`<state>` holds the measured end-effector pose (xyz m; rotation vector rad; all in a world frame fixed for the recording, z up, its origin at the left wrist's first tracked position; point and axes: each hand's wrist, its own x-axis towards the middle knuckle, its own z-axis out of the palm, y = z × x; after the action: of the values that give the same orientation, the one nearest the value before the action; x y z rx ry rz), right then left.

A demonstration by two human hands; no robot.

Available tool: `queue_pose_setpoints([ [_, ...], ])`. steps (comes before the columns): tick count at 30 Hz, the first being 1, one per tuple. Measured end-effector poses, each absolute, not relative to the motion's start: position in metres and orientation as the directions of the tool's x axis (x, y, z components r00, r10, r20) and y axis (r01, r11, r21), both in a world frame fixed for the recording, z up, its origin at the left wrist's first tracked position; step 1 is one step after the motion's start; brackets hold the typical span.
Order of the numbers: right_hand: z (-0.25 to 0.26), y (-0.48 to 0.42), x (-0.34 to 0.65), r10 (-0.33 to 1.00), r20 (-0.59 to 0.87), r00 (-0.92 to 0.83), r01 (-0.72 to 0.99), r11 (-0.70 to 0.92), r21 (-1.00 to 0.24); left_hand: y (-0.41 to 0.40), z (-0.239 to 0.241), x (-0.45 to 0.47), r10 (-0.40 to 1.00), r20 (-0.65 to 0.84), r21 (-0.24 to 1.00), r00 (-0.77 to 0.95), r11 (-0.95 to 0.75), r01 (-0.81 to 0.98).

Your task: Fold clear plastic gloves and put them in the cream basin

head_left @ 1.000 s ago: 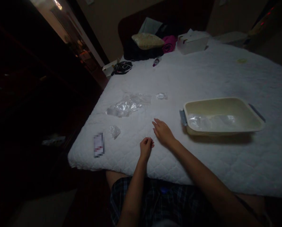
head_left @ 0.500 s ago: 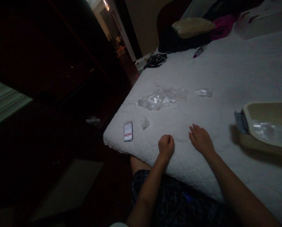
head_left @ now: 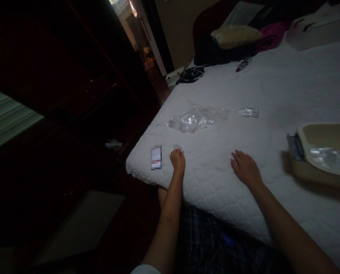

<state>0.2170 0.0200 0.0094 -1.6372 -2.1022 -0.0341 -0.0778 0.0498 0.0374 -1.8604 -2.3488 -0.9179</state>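
Observation:
On the white quilted bed (head_left: 210, 152), my left hand (head_left: 177, 160) is closed with its fingers curled at a small clear plastic bag (head_left: 178, 145), whose near part it covers. A phone (head_left: 156, 157), its screen blurred, lies just left of that hand. My right hand (head_left: 246, 167) rests palm down on the quilt, fingers stretched out and holding nothing. Beyond both hands spreads a large crumpled clear plastic bag (head_left: 194, 120). A smaller folded clear plastic packet (head_left: 248, 112) lies to its right.
At the right stands a cream plastic bin (head_left: 304, 167) with a grey clip and clear plastic inside. Toward the head of the bed are a bottle (head_left: 243, 65), a pillow (head_left: 235, 36), a magenta roll (head_left: 271, 36) and a pale box (head_left: 321, 32). Dark floor borders the bed's left edge.
My left hand has moved left and forward to the small plastic bag, covering part of it. My right hand stays on the quilt. The view has shifted slightly.

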Motion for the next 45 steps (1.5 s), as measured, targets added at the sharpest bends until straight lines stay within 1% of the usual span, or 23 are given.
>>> queue_pose_setpoints([
  [2, 0.010, 0.020, 0.217, 0.909, 0.378, -0.175, 0.919, 0.288, -0.268, 0.045, 0.040, -0.070, 0.887, 0.370, 0.442, -0.278, 0.095, 0.892],
  [3, 0.010, 0.020, 0.217, 0.910, 0.376, -0.175, 0.917, 0.290, -0.274, 0.043, 0.042, -0.064, 0.888, 0.374, 0.468, -0.268, 0.069, 0.881],
  [5, 0.010, 0.020, 0.217, 0.912, 0.370, -0.176, 0.909, 0.295, -0.295, 0.040, 0.047, -0.047, 0.898, 0.357, 0.599, -0.256, -0.009, 0.801],
  [6, 0.010, 0.020, 0.216, 0.914, 0.368, -0.171, 0.902, 0.295, -0.315, 0.040, 0.049, -0.037, 0.915, 0.319, 0.701, -0.246, -0.053, 0.711],
  [8, 0.011, 0.020, 0.216, 0.920, 0.365, -0.145, 0.873, 0.293, -0.390, 0.042, 0.050, -0.014, 0.964, 0.188, 0.902, -0.189, -0.093, 0.423],
  [9, 0.012, 0.020, 0.216, 0.927, 0.357, -0.119, 0.842, 0.285, -0.458, 0.044, 0.050, -0.002, 0.984, 0.125, 0.962, -0.128, -0.088, 0.260],
  [10, 0.014, 0.019, 0.217, 0.938, 0.337, -0.077, 0.788, 0.265, -0.556, 0.047, 0.050, 0.010, 0.993, 0.085, 0.989, -0.084, -0.073, 0.127],
  [11, 0.015, 0.019, 0.220, 0.955, 0.296, -0.023, 0.697, 0.228, -0.680, 0.049, 0.049, 0.021, 0.997, 0.053, 0.998, -0.056, -0.052, 0.024],
  [12, 0.017, 0.018, 0.224, 0.973, 0.229, 0.035, 0.560, 0.170, -0.811, 0.051, 0.047, 0.032, 0.998, 0.025, 0.998, -0.050, -0.028, -0.060],
  [13, 0.019, 0.017, 0.229, 0.986, 0.145, 0.084, 0.381, 0.102, -0.919, 0.052, 0.045, 0.042, 0.999, -0.003, 0.991, -0.054, -0.004, -0.132],
  [14, 0.020, 0.016, 0.234, 0.990, 0.064, 0.122, 0.174, 0.042, -0.984, 0.052, 0.042, 0.051, 0.998, -0.033, 0.979, -0.057, 0.021, -0.200],
  [15, 0.021, 0.015, 0.239, 0.989, 0.000, 0.147, -0.035, 0.005, -0.999, 0.052, 0.038, 0.059, 0.996, -0.068, 0.962, -0.051, 0.052, -0.268],
  [16, 0.021, 0.014, 0.244, 0.987, -0.039, 0.154, -0.218, -0.005, -0.976, 0.051, 0.034, 0.065, 0.994, -0.101, 0.939, -0.037, 0.083, -0.334],
  [17, 0.021, 0.013, 0.248, 0.987, -0.058, 0.147, -0.358, -0.002, -0.934, 0.050, 0.030, 0.070, 0.991, -0.130, 0.915, -0.014, 0.114, -0.387],
  [19, 0.020, 0.012, 0.251, 0.994, -0.066, 0.085, -0.509, -0.014, -0.861, 0.047, 0.020, 0.076, 0.988, -0.158, 0.885, -0.003, 0.140, -0.445],
  [22, 0.016, 0.012, 0.247, 0.993, -0.102, -0.060, -0.511, -0.119, -0.851, 0.044, 0.009, 0.077, 0.988, -0.156, 0.874, -0.012, 0.133, -0.468],
  [24, 0.015, 0.013, 0.243, 0.987, -0.129, -0.093, -0.475, -0.157, -0.866, 0.044, 0.005, 0.075, 0.988, -0.153, 0.874, 0.007, 0.139, -0.465],
  [30, 0.029, 0.006, 0.233, 0.986, -0.150, -0.072, -0.324, -0.165, -0.932, 0.042, 0.006, 0.076, 0.990, -0.143, 0.884, 0.017, 0.135, -0.448],
  [35, 0.032, 0.004, 0.222, 0.991, -0.112, -0.070, -0.159, -0.122, -0.980, 0.042, 0.007, 0.078, 0.988, -0.152, 0.891, 0.013, 0.143, -0.432],
  [37, 0.028, 0.006, 0.221, 0.991, -0.135, -0.011, -0.176, -0.134, -0.975, 0.042, 0.006, 0.076, 0.983, -0.183, 0.892, 0.004, 0.168, -0.419],
  [39, 0.023, 0.009, 0.223, 0.987, -0.156, 0.046, -0.271, -0.138, -0.953, 0.041, 0.007, 0.075, 0.980, -0.200, 0.895, 0.005, 0.185, -0.406],
  [42, 0.019, 0.012, 0.226, 0.984, -0.169, 0.061, -0.380, -0.133, -0.915, 0.038, 0.011, 0.073, 0.987, -0.135, 0.923, 0.092, 0.159, -0.350],
  [45, 0.020, 0.013, 0.228, 0.966, -0.240, 0.092, -0.391, -0.187, -0.901, 0.032, 0.019, 0.072, 0.974, -0.068, 0.956, 0.217, 0.126, -0.264],
])
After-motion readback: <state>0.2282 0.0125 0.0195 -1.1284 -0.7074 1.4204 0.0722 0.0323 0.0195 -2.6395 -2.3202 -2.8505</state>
